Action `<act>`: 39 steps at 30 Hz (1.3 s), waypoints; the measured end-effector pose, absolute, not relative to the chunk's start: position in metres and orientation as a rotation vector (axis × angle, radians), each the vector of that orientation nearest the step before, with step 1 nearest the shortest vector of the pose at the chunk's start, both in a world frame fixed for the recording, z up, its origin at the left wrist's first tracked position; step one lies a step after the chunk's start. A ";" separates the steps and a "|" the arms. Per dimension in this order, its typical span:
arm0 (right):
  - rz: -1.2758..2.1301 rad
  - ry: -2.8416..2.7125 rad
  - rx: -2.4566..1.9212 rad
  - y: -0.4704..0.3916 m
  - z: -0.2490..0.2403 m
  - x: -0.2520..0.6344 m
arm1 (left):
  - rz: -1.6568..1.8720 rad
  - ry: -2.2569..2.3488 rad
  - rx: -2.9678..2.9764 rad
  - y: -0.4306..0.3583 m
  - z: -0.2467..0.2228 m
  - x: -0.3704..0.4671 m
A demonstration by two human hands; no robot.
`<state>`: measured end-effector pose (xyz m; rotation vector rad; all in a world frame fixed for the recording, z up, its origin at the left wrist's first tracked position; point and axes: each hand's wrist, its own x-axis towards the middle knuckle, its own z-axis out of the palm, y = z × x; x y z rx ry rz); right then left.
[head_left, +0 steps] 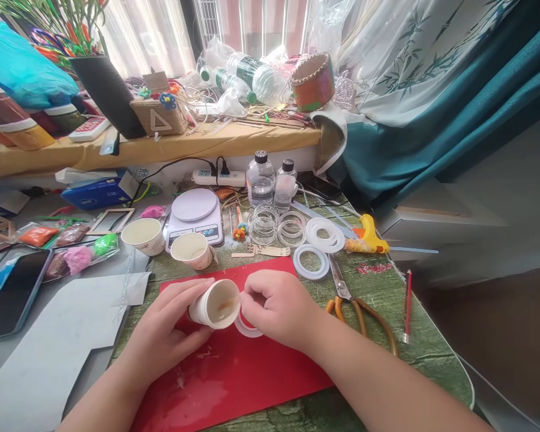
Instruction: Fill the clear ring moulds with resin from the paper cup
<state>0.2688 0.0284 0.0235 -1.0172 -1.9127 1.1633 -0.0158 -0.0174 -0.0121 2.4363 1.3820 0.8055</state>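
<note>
While the left hand [173,330] wraps its grip around a tilted paper cup [201,313] over the red mat [238,378], the right hand [285,307] curls beside the rim; whether its grip holds anything, I cannot tell.

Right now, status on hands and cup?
Left hand holds round white paper cup, tilted. Right hand curled beside its rim, grip contents unclear. Right hand partly hides flat white ring.
</note>
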 end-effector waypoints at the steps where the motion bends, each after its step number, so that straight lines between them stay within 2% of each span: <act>1: 1.152 -1.908 -1.022 0.028 0.023 0.269 | 0.806 1.380 2.436 -0.018 -0.012 -0.016; 10: 1.184 -1.839 -0.989 0.029 0.024 0.270 | 0.781 1.404 2.409 -0.017 -0.012 -0.016; 15: 0.996 -1.961 -0.956 0.030 0.024 0.273 | 0.755 1.417 2.389 -0.018 -0.010 -0.015; 39: 1.100 -1.974 -0.985 0.027 0.025 0.269 | 0.766 1.423 2.382 -0.018 -0.008 -0.016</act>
